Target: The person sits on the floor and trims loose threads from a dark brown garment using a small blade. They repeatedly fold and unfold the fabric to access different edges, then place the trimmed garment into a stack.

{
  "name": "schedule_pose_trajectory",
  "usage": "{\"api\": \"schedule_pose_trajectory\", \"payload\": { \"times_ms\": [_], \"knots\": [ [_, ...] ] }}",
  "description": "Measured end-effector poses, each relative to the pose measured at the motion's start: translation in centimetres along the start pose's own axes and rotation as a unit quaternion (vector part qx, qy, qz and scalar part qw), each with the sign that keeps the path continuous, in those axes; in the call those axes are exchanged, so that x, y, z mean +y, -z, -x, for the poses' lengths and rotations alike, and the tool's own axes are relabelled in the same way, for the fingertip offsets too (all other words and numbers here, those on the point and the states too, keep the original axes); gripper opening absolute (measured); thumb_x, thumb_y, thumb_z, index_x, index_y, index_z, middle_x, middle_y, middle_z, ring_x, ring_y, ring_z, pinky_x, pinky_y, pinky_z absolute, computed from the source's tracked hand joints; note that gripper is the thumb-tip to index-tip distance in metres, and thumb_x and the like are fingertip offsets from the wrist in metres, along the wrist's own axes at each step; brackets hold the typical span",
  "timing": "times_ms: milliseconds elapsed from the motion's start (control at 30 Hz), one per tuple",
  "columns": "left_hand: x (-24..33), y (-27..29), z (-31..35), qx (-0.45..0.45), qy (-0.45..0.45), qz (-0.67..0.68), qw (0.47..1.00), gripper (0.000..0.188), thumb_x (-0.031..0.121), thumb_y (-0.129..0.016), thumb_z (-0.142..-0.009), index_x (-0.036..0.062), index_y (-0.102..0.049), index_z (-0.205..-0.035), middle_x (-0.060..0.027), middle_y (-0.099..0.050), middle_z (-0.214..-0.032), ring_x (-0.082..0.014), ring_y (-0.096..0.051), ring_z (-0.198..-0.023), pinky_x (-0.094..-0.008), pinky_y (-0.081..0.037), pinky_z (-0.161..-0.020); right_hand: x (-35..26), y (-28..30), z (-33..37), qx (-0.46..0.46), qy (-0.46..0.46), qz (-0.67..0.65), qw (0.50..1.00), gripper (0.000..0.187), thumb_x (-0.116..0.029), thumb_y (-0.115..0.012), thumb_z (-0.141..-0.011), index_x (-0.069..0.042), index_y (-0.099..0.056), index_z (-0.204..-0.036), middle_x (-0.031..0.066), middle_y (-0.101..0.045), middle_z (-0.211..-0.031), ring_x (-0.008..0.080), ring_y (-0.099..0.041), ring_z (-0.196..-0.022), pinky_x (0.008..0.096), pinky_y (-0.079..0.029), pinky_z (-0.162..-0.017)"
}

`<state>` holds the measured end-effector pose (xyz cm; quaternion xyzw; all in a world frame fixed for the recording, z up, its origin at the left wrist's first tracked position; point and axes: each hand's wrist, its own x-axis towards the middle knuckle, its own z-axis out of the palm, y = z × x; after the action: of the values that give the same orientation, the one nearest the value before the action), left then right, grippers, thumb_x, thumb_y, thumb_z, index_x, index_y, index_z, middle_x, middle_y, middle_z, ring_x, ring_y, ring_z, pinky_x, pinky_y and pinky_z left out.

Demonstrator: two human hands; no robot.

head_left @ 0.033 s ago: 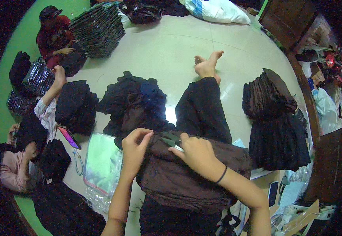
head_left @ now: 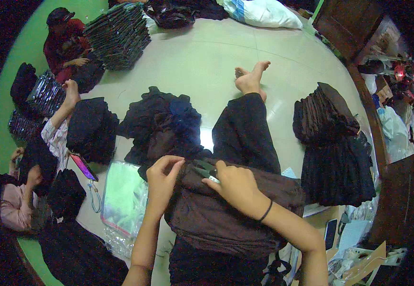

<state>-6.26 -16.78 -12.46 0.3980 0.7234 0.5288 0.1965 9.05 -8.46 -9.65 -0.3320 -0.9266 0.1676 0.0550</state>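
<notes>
A stack of folded dark brown cloth (head_left: 226, 214) lies across my lap. At its upper left edge, my left hand (head_left: 163, 178) is closed, with thumb and forefinger pressed together. Whatever is between those fingertips is too small to make out. My right hand (head_left: 238, 188) is wrapped round a pair of thread snips (head_left: 204, 170) with dark blades and a small white part. The blades point left, over the top of the cloth and a little apart from my left fingertips. Most of the snips' handle is hidden in my right palm.
Dark garments (head_left: 161, 121) lie heaped ahead, and a tall folded pile (head_left: 333, 143) stands at the right. Left are plastic bags (head_left: 126, 195), a phone (head_left: 84, 167) and a co-worker's arm (head_left: 16, 205). Another person (head_left: 66, 47) sits far left beside stacked packets (head_left: 119, 35).
My right hand and the snips have shifted slightly left and up. My left hand stays in place. The co-worker's hand at the left edge has risen a little.
</notes>
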Motion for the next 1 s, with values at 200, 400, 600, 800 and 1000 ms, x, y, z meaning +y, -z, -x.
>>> {"api": "schedule_pose_trajectory", "payload": {
  "times_ms": [200, 400, 600, 800, 1000],
  "knots": [
    [0.3, 0.7, 0.5, -0.003, 0.032, 0.026, 0.999, 0.009, 0.003, -0.059, -0.074, -0.0038, -0.061, -0.079, -0.0081, -0.062, -0.073, -0.0127, -0.058, -0.068, -0.0232, -0.044, -0.063, -0.5, -1.3, -0.9, 0.018, 0.005, 0.038, 0.999, 0.035, -0.037, -0.058, -0.076, -0.003, -0.051, -0.074, 0.0127, -0.060, -0.060, 0.0251, -0.061, -0.053, 0.0345, -0.049, -0.046],
    [0.4, 5.1, 4.0, -0.102, 0.138, -0.110, 0.979, 0.015, 0.009, -0.056, -0.078, -0.0036, -0.062, -0.083, -0.0084, -0.061, -0.075, -0.0122, -0.057, -0.067, -0.0240, -0.045, -0.061, 0.4, 0.4, 0.1, 0.092, -0.040, 0.061, 0.993, 0.037, -0.040, -0.057, -0.076, -0.004, -0.049, -0.072, 0.0127, -0.057, -0.056, 0.0278, -0.058, -0.050, 0.0354, -0.046, -0.043],
    [1.0, 4.4, 5.1, -0.080, 0.116, -0.146, 0.979, 0.021, 0.017, -0.056, -0.079, -0.0039, -0.059, -0.081, -0.0130, -0.059, -0.074, -0.0213, -0.056, -0.066, -0.0292, -0.044, -0.060, -0.2, 1.8, 2.7, 0.002, -0.037, -0.055, 0.998, 0.039, -0.041, -0.056, -0.077, -0.002, -0.050, -0.075, 0.0165, -0.058, -0.058, 0.0325, -0.059, -0.053, 0.0417, -0.048, -0.048],
    [1.1, 1.7, 4.8, -0.124, 0.047, -0.134, 0.982, 0.018, 0.014, -0.062, -0.074, -0.0031, -0.057, -0.076, -0.0132, -0.058, -0.071, -0.0209, -0.054, -0.062, -0.0293, -0.042, -0.057, -0.5, 1.8, 4.1, -0.021, -0.055, -0.094, 0.994, 0.040, -0.041, -0.059, -0.075, -0.003, -0.049, -0.073, 0.0149, -0.057, -0.058, 0.0321, -0.058, -0.054, 0.0403, -0.046, -0.050],
    [0.4, 5.7, 6.2, -0.136, 0.205, -0.036, 0.969, 0.013, 0.011, -0.060, -0.076, -0.0017, -0.058, -0.077, -0.0041, -0.055, -0.064, -0.0086, -0.050, -0.059, -0.0232, -0.040, -0.053, -0.2, 2.0, 5.3, -0.041, -0.038, -0.114, 0.992, 0.038, -0.040, -0.056, -0.077, -0.002, -0.049, -0.075, 0.0167, -0.058, -0.059, 0.0337, -0.059, -0.055, 0.0432, -0.048, -0.050]
  ]
}}
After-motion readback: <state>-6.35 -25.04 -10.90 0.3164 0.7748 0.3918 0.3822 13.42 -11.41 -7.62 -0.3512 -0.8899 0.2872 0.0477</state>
